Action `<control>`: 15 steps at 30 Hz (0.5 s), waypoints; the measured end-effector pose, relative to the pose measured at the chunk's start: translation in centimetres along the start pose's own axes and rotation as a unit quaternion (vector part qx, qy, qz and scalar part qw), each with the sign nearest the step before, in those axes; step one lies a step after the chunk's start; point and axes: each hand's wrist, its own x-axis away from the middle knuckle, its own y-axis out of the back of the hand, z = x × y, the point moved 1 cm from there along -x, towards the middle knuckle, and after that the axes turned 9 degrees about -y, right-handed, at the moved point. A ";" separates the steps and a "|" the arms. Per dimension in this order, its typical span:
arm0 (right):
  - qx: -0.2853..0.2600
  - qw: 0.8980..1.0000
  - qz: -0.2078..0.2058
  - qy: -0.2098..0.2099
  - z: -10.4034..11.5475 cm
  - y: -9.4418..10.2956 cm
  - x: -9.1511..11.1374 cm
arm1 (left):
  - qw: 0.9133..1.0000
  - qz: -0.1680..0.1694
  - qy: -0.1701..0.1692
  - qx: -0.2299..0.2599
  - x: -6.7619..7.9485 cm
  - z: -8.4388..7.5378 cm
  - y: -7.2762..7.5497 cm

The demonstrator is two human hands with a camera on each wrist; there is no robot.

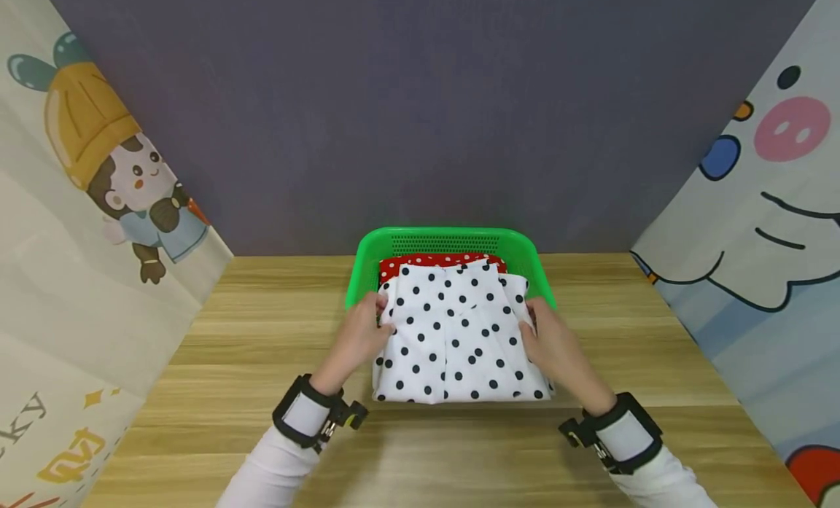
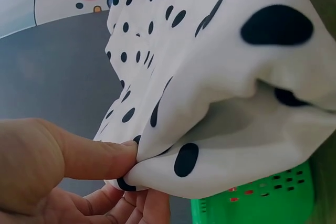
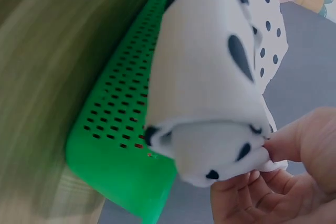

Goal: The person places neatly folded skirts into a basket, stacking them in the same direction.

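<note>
A folded white cloth with black polka dots (image 1: pixel 453 340) is held over a green plastic basket (image 1: pixel 449 235). My left hand (image 1: pixel 357 337) pinches its left edge; in the left wrist view the thumb (image 2: pixel 100 156) presses on top with the fingers beneath. The right hand (image 1: pixel 558 348) pinches the opposite edge, also thumb against fingers in the right wrist view. Behind the dotted cloth, a red cloth with white dots (image 1: pixel 442 260) lies in the basket, mostly covered. The cloth hides the basket's front in the head view.
The basket stands on a wood-grain table (image 1: pixel 275 333), close to a dark grey wall (image 1: pixel 420 114) at the back. Cartoon-printed sheets flank the table on the left (image 1: pixel 52 275) and right (image 1: pixel 755 260). Both wrists wear black straps with cameras.
</note>
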 end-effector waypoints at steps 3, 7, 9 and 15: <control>-0.003 1.000 0.000 0.005 0.0 0.2 -1.0 | 1.000 0.011 -0.002 -0.011 -1.1 -0.2 0.4; 0.005 1.000 -0.003 0.013 0.1 0.5 -2.4 | 0.999 0.021 -0.011 -0.031 -2.6 -0.4 0.8; 0.009 1.000 0.000 0.011 0.1 0.5 -3.1 | 0.999 0.025 -0.013 -0.039 -3.2 -0.4 0.9; 0.027 1.000 0.012 0.003 0.3 0.6 -4.9 | 0.998 0.032 -0.008 -0.048 -5.0 -0.3 1.1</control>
